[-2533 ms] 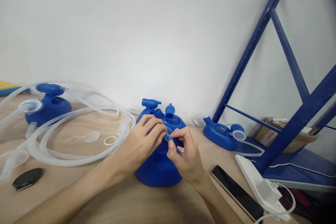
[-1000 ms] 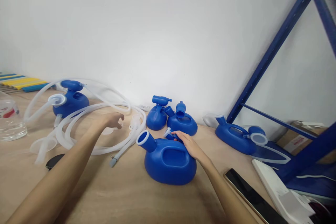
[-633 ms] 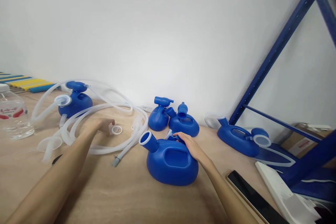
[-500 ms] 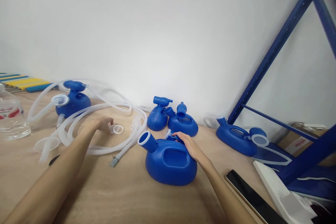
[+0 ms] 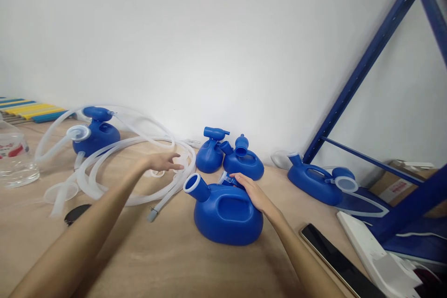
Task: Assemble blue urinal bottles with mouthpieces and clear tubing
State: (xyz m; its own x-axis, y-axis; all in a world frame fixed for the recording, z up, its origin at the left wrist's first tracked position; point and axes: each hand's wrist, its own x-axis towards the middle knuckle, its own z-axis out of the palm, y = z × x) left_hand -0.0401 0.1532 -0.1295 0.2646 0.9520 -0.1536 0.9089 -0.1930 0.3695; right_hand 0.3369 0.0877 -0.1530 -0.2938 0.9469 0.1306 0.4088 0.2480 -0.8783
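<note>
A blue portable urinal bottle [image 5: 228, 228] stands upright on the table, its wide mouth tilted up to the left. My right hand [image 5: 249, 191] grips it at the back right, with some fingers hidden. By those fingertips, behind the bottle, is a blue part with a clear rim [image 5: 225, 178]. My left hand [image 5: 164, 161] is open, its fingers stretched to the right over the coiled tube, close to a translucent plastic piece [image 5: 182, 159]. A white ring [image 5: 157, 174] lies partly hidden beneath this hand. Whether the fingers touch the piece I cannot tell.
More blue bottles stand by the wall: one at left [image 5: 101, 137], two mid-table [image 5: 209, 156] [image 5: 249, 165], one at right [image 5: 310, 181]. Clear tubing [image 5: 132, 199] coils at left. Also here are a water bottle [image 5: 17, 163], a phone [image 5: 335, 258], a power strip [image 5: 363, 242] and a blue rack [image 5: 363, 70].
My left hand has moved right, from beside the white ring to the translucent piece, and its fingers have stretched out. My right hand has stayed on the urinal bottle.
</note>
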